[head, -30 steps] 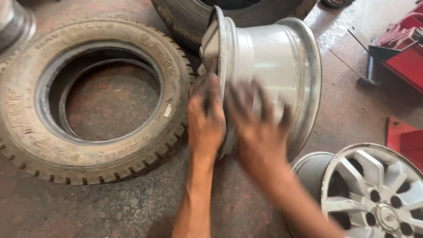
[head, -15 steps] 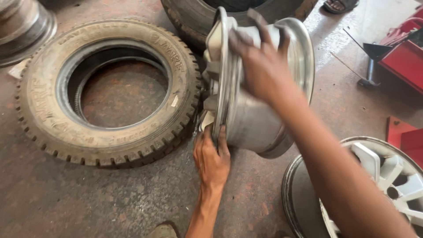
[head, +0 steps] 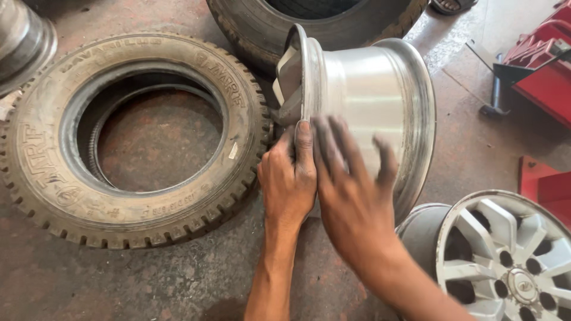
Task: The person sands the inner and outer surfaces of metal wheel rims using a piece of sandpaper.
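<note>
a stained concrete workshop floor [head: 178, 279] lies under everything. half a second ago the right hand [head: 351, 196] gripped the top of the bare silver rim [head: 363, 95] while the left hand [head: 288, 178] sat low; now both have come together on its near side, palms flat and fingers spread against the barrel, clamped on nothing, so the rim looks steadied, not carried. it stands on edge just beyond the hands, its axis running left to right, spoked face toward the flat tyre [head: 137, 137] left of them. an alloy wheel [head: 505, 255] lies right of the right forearm.

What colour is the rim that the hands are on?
Silver-grey bare metal rim, seen best in the head view.
</note>
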